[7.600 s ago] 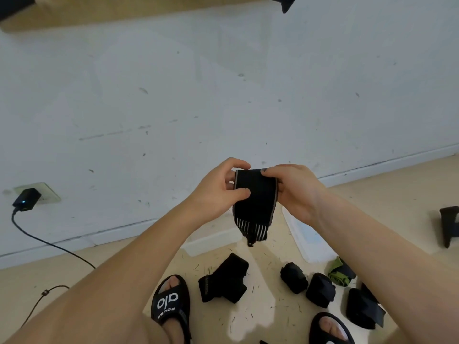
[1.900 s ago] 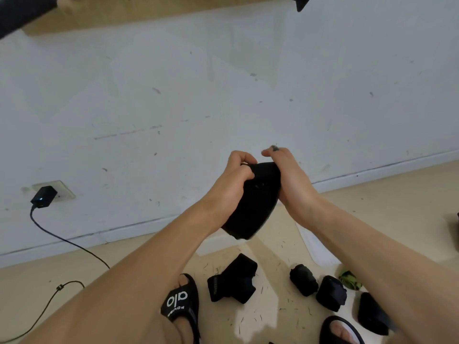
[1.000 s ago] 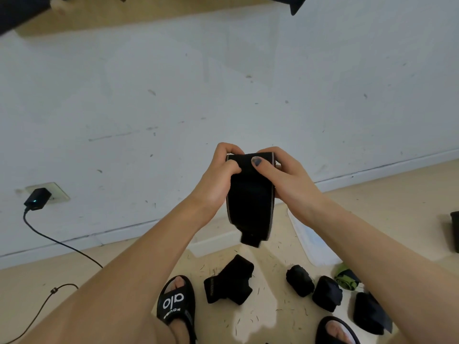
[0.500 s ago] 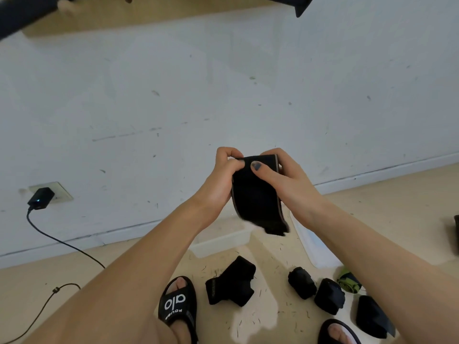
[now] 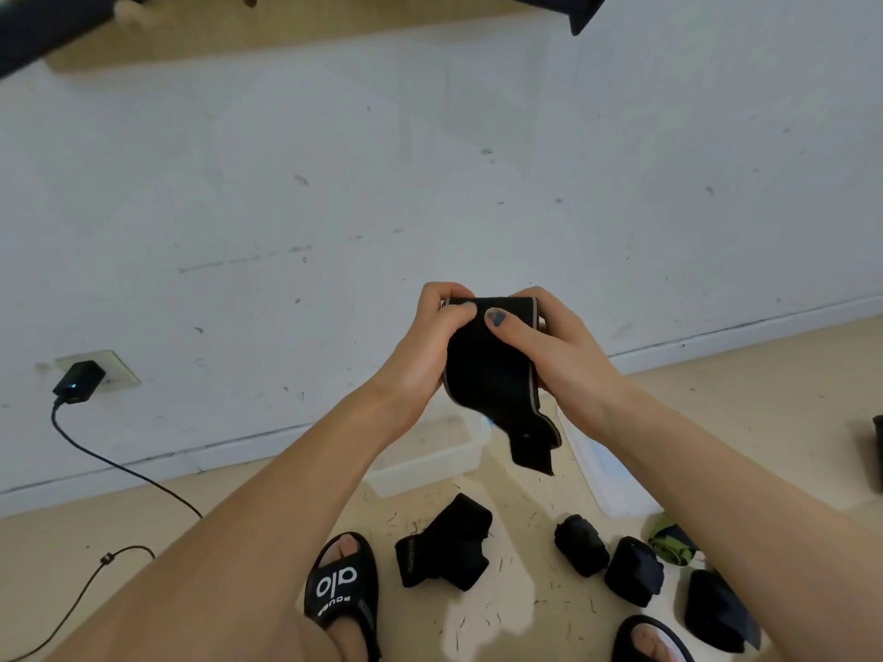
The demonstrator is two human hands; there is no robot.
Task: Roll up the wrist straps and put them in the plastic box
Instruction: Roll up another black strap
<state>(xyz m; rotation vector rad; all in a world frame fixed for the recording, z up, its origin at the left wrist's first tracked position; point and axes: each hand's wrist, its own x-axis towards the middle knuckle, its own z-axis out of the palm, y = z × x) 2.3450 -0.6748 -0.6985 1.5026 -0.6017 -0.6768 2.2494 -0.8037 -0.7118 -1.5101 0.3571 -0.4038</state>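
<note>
The black fabric wrist strap with grey edging [image 5: 492, 370] is held in the air above the floor, its upper part rolled and its free tail hanging limp. It looks light, soft and springy, so the roll needs pinching at its edges. The left hand [image 5: 425, 346] and right hand [image 5: 549, 346] both clamp it. Below, the clear plastic box [image 5: 430, 463] sits on the floor near the wall, with rolled black straps [image 5: 580, 544] closer to the feet.

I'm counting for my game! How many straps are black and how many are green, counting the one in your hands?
Black: 5, namely the held strap, the loose one, the rolls and one partly hidden.
Green: 1.
Total: 6.
</note>
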